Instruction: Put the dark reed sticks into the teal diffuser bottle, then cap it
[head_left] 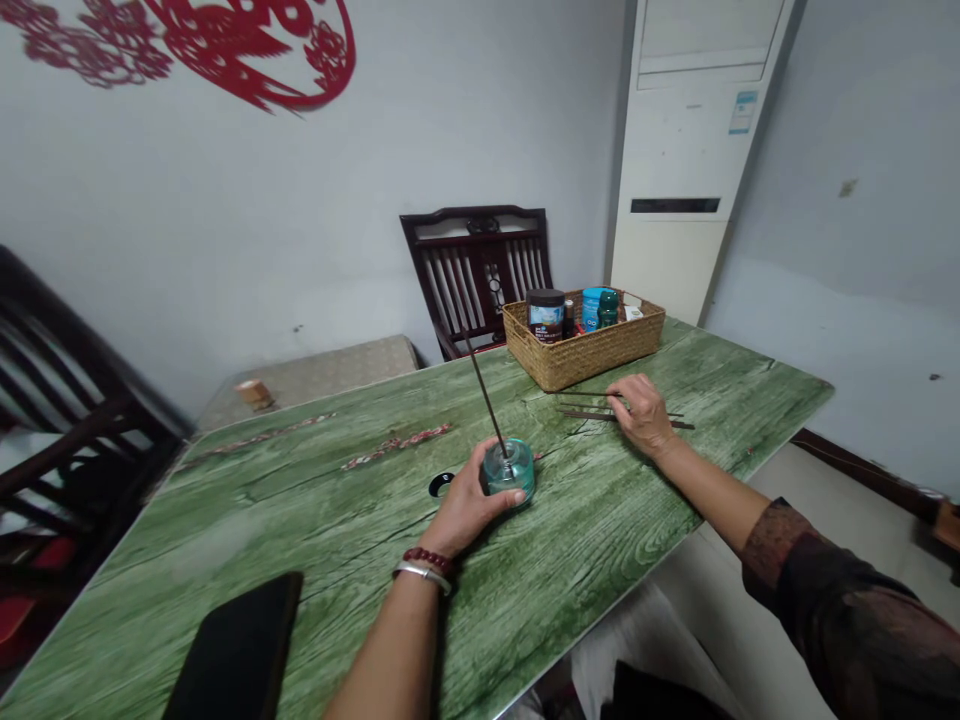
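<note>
My left hand (465,508) is wrapped round a small glass diffuser bottle (520,466) with teal liquid, which stands on the green wood-patterned table (352,560). A single dark reed stick (482,384) leans up and to the left out of its neck. Farther right, my right hand (643,414) pinches the end of another thin dark stick (576,393) between thumb and fingertips. Several loose reed sticks (586,415) lie on the tabletop under and beside that hand. Left of the bottle is a small round black cap or ring (441,485), partly behind my left fingers.
A woven basket (592,358) holding jars and bottles stands behind the sticks. At the near left lies a black phone (236,650). Dark wooden chairs (480,250) are behind and left of the table, and a white floor-standing air conditioner (675,150) is by the wall.
</note>
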